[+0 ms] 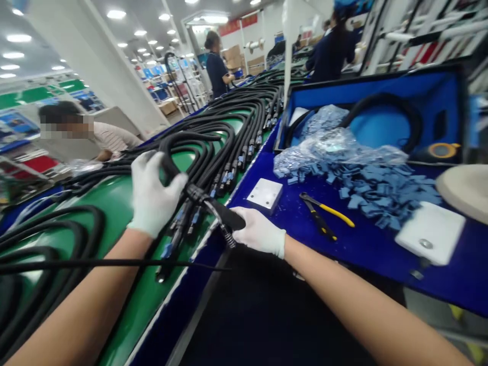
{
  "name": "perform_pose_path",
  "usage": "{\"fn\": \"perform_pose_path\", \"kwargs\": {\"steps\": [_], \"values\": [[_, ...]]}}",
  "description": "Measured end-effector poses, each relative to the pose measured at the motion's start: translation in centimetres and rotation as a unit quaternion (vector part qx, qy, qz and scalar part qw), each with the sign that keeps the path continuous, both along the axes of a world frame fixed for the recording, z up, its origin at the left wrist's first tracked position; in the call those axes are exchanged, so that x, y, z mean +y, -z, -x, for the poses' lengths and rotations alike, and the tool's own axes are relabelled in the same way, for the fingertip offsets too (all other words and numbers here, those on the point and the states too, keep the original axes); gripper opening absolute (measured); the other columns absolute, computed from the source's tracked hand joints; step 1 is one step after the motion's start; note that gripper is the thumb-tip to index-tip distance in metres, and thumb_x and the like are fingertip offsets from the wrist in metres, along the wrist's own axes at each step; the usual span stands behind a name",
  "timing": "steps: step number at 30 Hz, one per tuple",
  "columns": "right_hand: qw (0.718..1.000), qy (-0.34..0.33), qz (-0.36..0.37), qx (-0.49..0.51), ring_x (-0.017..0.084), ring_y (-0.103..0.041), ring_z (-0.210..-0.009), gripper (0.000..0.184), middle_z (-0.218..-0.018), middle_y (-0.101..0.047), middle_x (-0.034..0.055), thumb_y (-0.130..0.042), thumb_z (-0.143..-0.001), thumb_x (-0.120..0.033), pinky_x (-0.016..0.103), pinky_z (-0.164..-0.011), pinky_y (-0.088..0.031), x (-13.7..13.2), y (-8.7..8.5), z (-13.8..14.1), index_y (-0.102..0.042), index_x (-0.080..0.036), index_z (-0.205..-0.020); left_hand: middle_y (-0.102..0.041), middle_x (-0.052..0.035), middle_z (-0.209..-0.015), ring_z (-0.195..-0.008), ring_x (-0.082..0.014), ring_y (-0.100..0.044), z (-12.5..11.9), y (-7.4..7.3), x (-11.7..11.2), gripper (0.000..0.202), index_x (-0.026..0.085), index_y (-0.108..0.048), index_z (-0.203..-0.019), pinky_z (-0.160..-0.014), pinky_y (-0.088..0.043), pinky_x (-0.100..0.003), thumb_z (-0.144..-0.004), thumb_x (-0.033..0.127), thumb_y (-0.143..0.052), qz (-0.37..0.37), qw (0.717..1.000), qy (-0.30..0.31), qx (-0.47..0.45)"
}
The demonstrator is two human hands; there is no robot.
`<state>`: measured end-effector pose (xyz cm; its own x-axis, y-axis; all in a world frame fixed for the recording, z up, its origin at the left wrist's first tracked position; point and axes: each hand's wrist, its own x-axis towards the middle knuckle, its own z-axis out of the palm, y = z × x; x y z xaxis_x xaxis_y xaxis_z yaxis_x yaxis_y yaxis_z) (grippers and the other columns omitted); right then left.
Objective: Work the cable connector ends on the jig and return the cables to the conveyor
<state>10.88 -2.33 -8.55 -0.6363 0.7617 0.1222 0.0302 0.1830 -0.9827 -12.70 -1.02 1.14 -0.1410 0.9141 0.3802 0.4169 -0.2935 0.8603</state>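
My left hand, in a white glove, curls its thumb and fingers around a thick black hose above the green surface. Toward the table edge the hose leads to a dark collar and a thin metal-looking end with a coiled spring. My right hand, gloved too, is closed on a black, rounded end piece beside that spring. Its fingertips are partly hidden, and how the piece joins the hose is unclear. Many similar hoses with metal ends lie under and beyond my hands.
On the blue table at right are a white block, yellow-and-black pliers, a pile of blue-grey pieces and another white block. A blue bin holds a black hose and plastic bags. Several people work farther back.
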Motion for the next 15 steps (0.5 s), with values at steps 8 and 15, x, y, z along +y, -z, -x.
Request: {"fn": "perform_pose_path", "kwargs": {"steps": [8,15], "values": [[0.978,-0.027,-0.01,-0.208,0.019,-0.065,-0.066,0.02,-0.078,-0.071,0.0008,-0.068,-0.08,-0.038,0.03,-0.058,-0.051,0.0,-3.8,-10.7,-0.07,-0.024,-0.095,-0.076,-0.0062,-0.107,-0.106,-0.0281,-0.069,-5.6,6.7,-2.4,0.012,0.03,-0.08,-0.094,-0.106,-0.048,-0.047,-0.083,0.027,-0.075,-0.016,0.913,0.285,0.29],[0.74,0.259,-0.188,-0.591,0.036,-0.065,-0.097,0.031,-0.097,-0.069,0.0218,-0.065,-0.084,-0.04,0.041,-0.079,-0.048,0.8,0.2,-16.3,-0.07,-0.01,-0.091,-0.075,-0.0025,-0.117,-0.111,-0.0249,-0.068,-8.8,6.6,-1.2,0.032,0.026,-0.074,-0.116,-0.104,-0.047,-0.037,-0.091,0.043,-0.065,0.138,0.957,0.107,0.232]]}}
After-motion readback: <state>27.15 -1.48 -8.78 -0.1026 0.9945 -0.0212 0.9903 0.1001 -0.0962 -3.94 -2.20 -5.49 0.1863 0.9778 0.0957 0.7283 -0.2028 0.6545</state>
